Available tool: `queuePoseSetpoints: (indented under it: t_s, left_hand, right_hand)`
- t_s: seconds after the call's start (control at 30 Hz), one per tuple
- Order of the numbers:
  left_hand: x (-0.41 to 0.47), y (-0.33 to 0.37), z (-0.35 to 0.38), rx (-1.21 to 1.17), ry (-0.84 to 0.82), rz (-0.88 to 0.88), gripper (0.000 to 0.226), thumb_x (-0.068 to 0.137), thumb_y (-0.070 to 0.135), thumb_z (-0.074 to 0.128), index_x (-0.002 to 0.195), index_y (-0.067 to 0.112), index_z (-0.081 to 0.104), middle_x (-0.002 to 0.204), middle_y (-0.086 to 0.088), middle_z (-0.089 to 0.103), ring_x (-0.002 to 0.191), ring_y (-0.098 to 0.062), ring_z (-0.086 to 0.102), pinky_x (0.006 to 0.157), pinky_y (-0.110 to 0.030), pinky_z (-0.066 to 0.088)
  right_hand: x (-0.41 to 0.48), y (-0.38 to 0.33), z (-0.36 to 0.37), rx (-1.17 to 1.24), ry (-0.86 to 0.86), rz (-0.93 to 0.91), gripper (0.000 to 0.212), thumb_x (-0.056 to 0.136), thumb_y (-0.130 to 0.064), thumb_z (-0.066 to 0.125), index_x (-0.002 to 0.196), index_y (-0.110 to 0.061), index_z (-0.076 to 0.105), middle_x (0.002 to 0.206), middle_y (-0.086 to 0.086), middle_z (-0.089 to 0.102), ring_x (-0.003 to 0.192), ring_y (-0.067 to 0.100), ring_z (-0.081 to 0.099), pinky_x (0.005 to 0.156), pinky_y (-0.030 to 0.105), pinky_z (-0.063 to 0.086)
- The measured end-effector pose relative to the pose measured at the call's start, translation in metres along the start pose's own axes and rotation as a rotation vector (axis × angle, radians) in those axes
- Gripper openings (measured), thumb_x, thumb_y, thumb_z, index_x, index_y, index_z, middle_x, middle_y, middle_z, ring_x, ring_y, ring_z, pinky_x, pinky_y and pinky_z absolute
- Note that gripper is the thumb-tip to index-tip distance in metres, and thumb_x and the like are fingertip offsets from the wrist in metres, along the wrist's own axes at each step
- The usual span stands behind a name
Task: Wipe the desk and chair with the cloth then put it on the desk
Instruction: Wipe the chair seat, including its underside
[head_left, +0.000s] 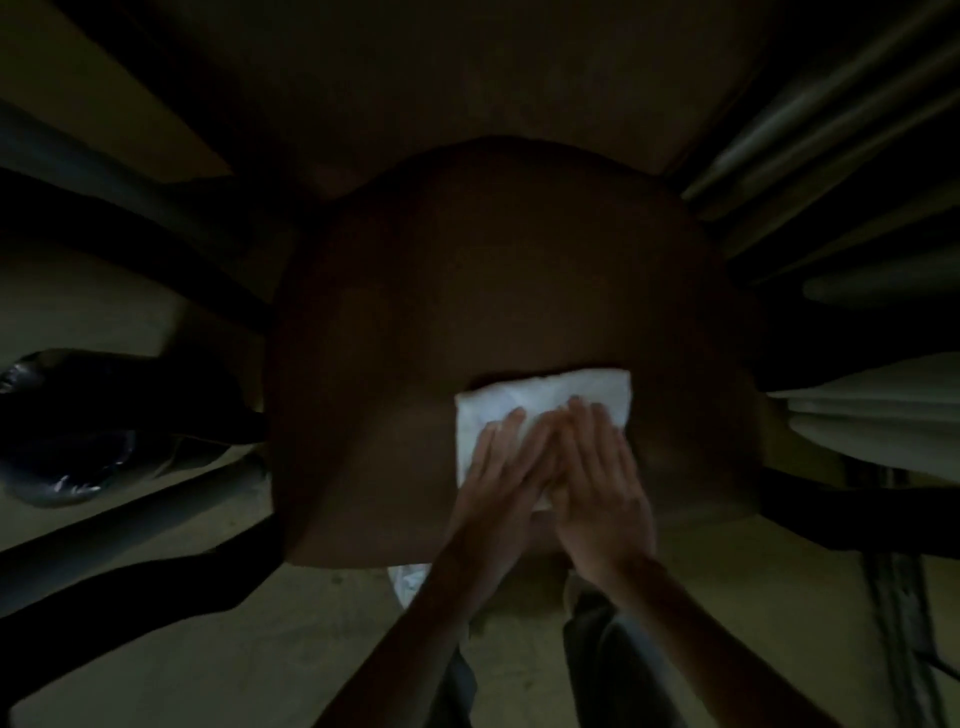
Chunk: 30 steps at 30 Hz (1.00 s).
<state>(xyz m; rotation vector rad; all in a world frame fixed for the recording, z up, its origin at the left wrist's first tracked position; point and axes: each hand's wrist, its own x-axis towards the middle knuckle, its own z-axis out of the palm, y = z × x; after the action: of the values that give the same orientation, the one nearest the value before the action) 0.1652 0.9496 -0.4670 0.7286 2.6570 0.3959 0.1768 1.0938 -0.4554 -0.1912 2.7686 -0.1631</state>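
- The scene is dim; fine detail is lost in most of the frame.
- A chair (493, 291) with a rounded brown seat fills the centre of the frame, seen from above.
- A white cloth (545, 400) lies flat on the seat, in the lower centre of the frame, towards the seat's near edge.
- The cloth is a pale rectangle, apparently folded, with soft creases across its surface. Its upper edge and upper right corner are exposed; its lower part is covered by the hands.
- The left hand (498, 473) rests palm down on the left part of the cloth, fingers extended and close together, flat rather than clenched.
- The right hand (602, 478) rests palm down on the right part of the cloth, fingers likewise extended and flat.
- The two hands lie side by side and touch or overlap along their inner edges. Neither hand closes around the cloth; both press it against the seat with open palms.
- Both bare forearms enter from the bottom edge of the frame and converge on the cloth.
- A pale floor (260, 649) shows below the seat at the bottom of the frame.
- A dark glossy bag (67, 457) sits at the left edge of the frame, well apart from the cloth.
- Pale folded fabric (883, 410) shows at the right edge of the frame; what it belongs to cannot be determined.
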Motion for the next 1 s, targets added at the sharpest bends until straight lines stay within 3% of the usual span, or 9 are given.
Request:
queuePoseSetpoints:
  t_s: [0.1, 0.23, 0.33, 0.4, 0.47, 0.53, 0.7, 0.87, 1.0]
  left_hand:
    - [0.052, 0.078, 0.014, -0.233, 0.054, 0.105, 0.061, 0.095, 0.028, 0.061, 0.151, 0.02, 0.039, 0.163, -0.002, 0.026, 0.153, -0.027, 0.011, 0.125, -0.047, 0.005]
    - [0.08, 0.139, 0.027, -0.211, 0.13, 0.069, 0.053, 0.101, 0.025, 0.048, 0.153, 0.021, 0.035, 0.163, 0.002, 0.024, 0.153, -0.019, 0.009, 0.126, -0.042, 0.01]
    - [0.07, 0.111, 0.022, 0.052, 0.028, 0.179, 0.061, 0.098, 0.031, 0.04, 0.157, 0.023, 0.024, 0.166, 0.003, 0.015, 0.153, -0.022, 0.007, 0.125, -0.044, 0.011]
    - [0.053, 0.076, 0.014, 0.17, 0.026, 0.186, 0.061, 0.095, 0.035, 0.041, 0.154, 0.025, 0.031, 0.165, 0.003, 0.021, 0.152, -0.024, 0.017, 0.123, -0.046, 0.02]
    - [0.023, 0.038, 0.011, 0.23, -0.007, 0.144, 0.066, 0.093, 0.037, 0.048, 0.154, 0.023, 0.03, 0.166, -0.001, 0.018, 0.152, -0.027, 0.017, 0.122, -0.049, 0.023]
    - [-0.021, -0.003, 0.01, 0.245, 0.008, 0.1, 0.067, 0.091, 0.038, 0.055, 0.152, 0.021, 0.034, 0.164, -0.003, 0.023, 0.15, -0.029, 0.021, 0.119, -0.05, 0.028]
    - [-0.109, -0.072, 0.0, 0.289, 0.024, -0.146, 0.062, 0.082, 0.03, 0.073, 0.141, 0.02, 0.055, 0.151, -0.002, 0.048, 0.142, -0.029, 0.04, 0.108, -0.053, 0.044]
    - [-0.133, -0.082, 0.005, 0.379, 0.04, -0.229, 0.062, 0.08, 0.024, 0.075, 0.139, 0.019, 0.057, 0.148, -0.006, 0.052, 0.139, -0.032, 0.043, 0.111, -0.054, 0.032]
    - [-0.091, -0.047, 0.016, 0.361, 0.071, -0.305, 0.052, 0.091, 0.034, 0.048, 0.139, 0.015, 0.055, 0.146, -0.013, 0.053, 0.137, -0.042, 0.041, 0.11, -0.062, 0.036]
  right_hand:
    - [-0.024, 0.095, -0.012, -0.153, -0.027, 0.068, 0.064, 0.094, -0.015, 0.038, 0.15, 0.002, 0.014, 0.158, 0.027, 0.01, 0.147, 0.042, 0.009, 0.118, 0.055, 0.018]
    - [-0.039, 0.144, -0.021, -0.166, -0.235, 0.162, 0.076, 0.1, -0.032, 0.03, 0.145, 0.015, -0.008, 0.149, 0.044, -0.012, 0.141, 0.056, -0.008, 0.116, 0.059, 0.011]
    - [-0.039, 0.109, -0.019, -0.135, -0.192, 0.242, 0.078, 0.091, -0.03, 0.052, 0.146, 0.013, 0.018, 0.152, 0.038, 0.014, 0.143, 0.05, 0.013, 0.116, 0.059, 0.02]
    - [-0.041, 0.071, -0.014, -0.081, -0.158, 0.238, 0.068, 0.094, -0.027, 0.042, 0.147, 0.008, 0.019, 0.154, 0.033, 0.013, 0.144, 0.048, 0.01, 0.117, 0.059, 0.019]
    - [-0.036, 0.023, -0.004, -0.026, -0.143, 0.163, 0.062, 0.098, -0.029, 0.023, 0.148, 0.006, 0.02, 0.155, 0.032, 0.012, 0.145, 0.046, 0.009, 0.117, 0.059, 0.017]
    - [-0.027, -0.033, 0.005, 0.081, -0.134, 0.11, 0.064, 0.094, -0.031, 0.018, 0.147, 0.004, 0.028, 0.154, 0.029, 0.021, 0.144, 0.044, 0.017, 0.118, 0.058, 0.017]
    - [-0.02, -0.136, 0.016, 0.15, -0.13, -0.075, 0.065, 0.091, -0.032, 0.042, 0.148, -0.002, 0.033, 0.155, 0.021, 0.028, 0.146, 0.037, 0.019, 0.118, 0.053, 0.018]
    - [-0.016, -0.152, 0.006, 0.208, -0.131, -0.169, 0.057, 0.096, -0.032, 0.03, 0.145, -0.003, 0.04, 0.153, 0.019, 0.034, 0.143, 0.032, 0.029, 0.113, 0.049, 0.032]
    - [-0.001, -0.112, -0.003, 0.158, -0.085, -0.191, 0.052, 0.096, -0.027, 0.036, 0.14, -0.001, 0.046, 0.149, 0.02, 0.04, 0.14, 0.03, 0.037, 0.11, 0.045, 0.039]
